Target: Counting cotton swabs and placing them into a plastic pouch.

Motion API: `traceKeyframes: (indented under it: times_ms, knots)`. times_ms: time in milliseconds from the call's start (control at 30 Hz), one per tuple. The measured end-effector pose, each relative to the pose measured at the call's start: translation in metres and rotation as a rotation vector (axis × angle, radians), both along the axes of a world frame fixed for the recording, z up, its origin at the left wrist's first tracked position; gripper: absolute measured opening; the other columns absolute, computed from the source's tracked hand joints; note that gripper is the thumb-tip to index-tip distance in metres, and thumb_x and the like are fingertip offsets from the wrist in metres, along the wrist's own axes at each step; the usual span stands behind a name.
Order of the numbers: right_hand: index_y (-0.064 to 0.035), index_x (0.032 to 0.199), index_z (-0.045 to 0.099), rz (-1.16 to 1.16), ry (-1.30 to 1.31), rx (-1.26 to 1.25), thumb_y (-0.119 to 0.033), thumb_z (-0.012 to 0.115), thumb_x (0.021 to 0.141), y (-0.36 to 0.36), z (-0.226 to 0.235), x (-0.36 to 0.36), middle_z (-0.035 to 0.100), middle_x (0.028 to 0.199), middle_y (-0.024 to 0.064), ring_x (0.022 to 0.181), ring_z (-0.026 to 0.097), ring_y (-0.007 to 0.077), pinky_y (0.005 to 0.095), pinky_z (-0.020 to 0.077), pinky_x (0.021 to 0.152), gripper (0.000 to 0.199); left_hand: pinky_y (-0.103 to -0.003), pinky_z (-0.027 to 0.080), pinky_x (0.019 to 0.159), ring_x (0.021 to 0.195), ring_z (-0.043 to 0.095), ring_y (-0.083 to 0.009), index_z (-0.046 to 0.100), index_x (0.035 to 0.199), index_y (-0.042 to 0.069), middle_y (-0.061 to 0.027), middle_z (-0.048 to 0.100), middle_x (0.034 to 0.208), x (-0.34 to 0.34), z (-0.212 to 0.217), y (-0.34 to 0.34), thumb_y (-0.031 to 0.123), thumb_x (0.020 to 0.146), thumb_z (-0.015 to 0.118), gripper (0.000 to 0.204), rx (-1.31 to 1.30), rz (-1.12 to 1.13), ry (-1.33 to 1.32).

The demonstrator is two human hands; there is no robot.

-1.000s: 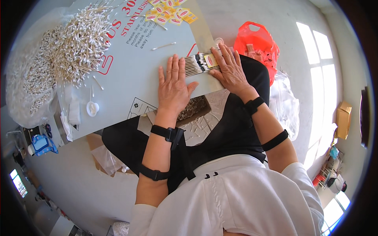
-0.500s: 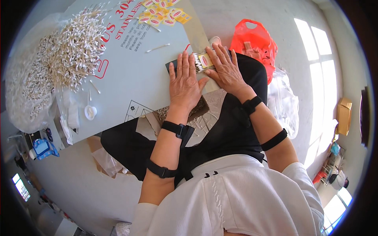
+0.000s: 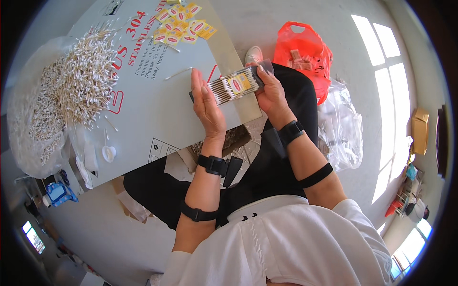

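Note:
A flat row of cotton swabs (image 3: 220, 94) with a yellow label card (image 3: 239, 84) on top lies at the table's right edge. Dark, partly see-through material shows at its right end, and something dark peeks out past its left end. My right hand (image 3: 273, 95) grips the right end of this swab pack, thumb on top and the other fingers mostly underneath. At the opposite end stands my left hand (image 3: 208, 107), turned on edge with fingers stretched out, its palm facing the swab tips. Whether that palm touches them I cannot tell.
A big heap of loose cotton swabs (image 3: 88, 81) spills from a clear bag (image 3: 24, 109) on the left. Yellow label cards (image 3: 183, 24) lie at the table's far side. A red plastic bag (image 3: 305, 57) stands on the right. An open cardboard box (image 3: 241, 138) sits below the table edge.
Both hands lay flat over the pack before. Now my left hand has turned upright at its left end, and my right hand has closed round the right end. More swabs show.

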State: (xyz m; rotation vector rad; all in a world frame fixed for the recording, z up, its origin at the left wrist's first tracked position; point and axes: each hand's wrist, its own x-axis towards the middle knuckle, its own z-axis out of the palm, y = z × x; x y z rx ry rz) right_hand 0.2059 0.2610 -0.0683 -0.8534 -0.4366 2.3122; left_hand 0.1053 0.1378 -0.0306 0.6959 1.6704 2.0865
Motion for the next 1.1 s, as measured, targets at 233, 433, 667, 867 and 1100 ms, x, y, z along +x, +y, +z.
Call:
traceKeyframes:
  times_ms: [233,433,667,867,1100]
  knots:
    - [0.0036,0.100,0.066,-0.107,-0.206,0.028,-0.013,0.070,0.090,-0.010,0.011,-0.013,0.069,0.093,0.0088,0.082,0.066,0.0188,0.0330,0.0546,0.079,0.019,-0.043,0.017,0.119,0.145,0.024,-0.0307,0.022,0.147,-0.009,-0.0246,0.025,0.153,0.004,0.001,0.005,0.041,0.105,0.030,0.065,-0.086,0.030,0.038]
    - [0.0040,0.100,0.067,-0.097,-0.207,0.085,-0.014,0.071,0.089,-0.012,0.012,-0.012,0.070,0.092,0.0080,0.080,0.066,0.0161,0.0307,0.0543,0.076,0.022,-0.043,0.016,0.120,0.145,0.022,-0.0309,0.021,0.148,-0.007,-0.0248,0.023,0.154,0.010,0.000,0.012,0.042,0.105,0.031,0.066,-0.021,0.033,-0.068]
    - [0.0040,0.108,0.062,-0.083,-0.194,0.094,-0.016,0.068,0.091,-0.013,0.005,-0.010,0.068,0.100,0.0113,0.088,0.067,0.0217,0.0372,0.0557,0.083,0.026,-0.042,0.015,0.119,0.144,0.024,-0.0292,0.023,0.146,-0.010,-0.0225,0.027,0.153,0.024,-0.002,0.036,0.041,0.105,0.033,0.067,0.051,0.012,-0.090]
    - [0.0039,0.108,0.061,-0.074,-0.210,0.090,-0.017,0.068,0.092,-0.014,0.005,-0.011,0.067,0.101,0.0109,0.090,0.066,0.0224,0.0382,0.0556,0.083,0.027,-0.044,0.028,0.114,0.137,0.036,-0.0295,0.042,0.138,-0.002,-0.0177,0.042,0.143,0.019,-0.001,0.025,0.020,0.098,0.052,0.047,0.071,0.103,0.029]
    - [-0.0001,0.093,0.064,-0.138,-0.243,0.071,-0.016,0.070,0.090,-0.015,0.015,-0.015,0.068,0.088,0.0064,0.076,0.065,0.0151,0.0309,0.0543,0.070,0.017,-0.040,0.039,0.089,0.103,0.050,-0.0280,0.065,0.089,0.011,-0.0039,0.056,0.098,0.000,0.011,-0.017,0.003,0.066,0.073,0.025,-0.472,-0.166,0.856]
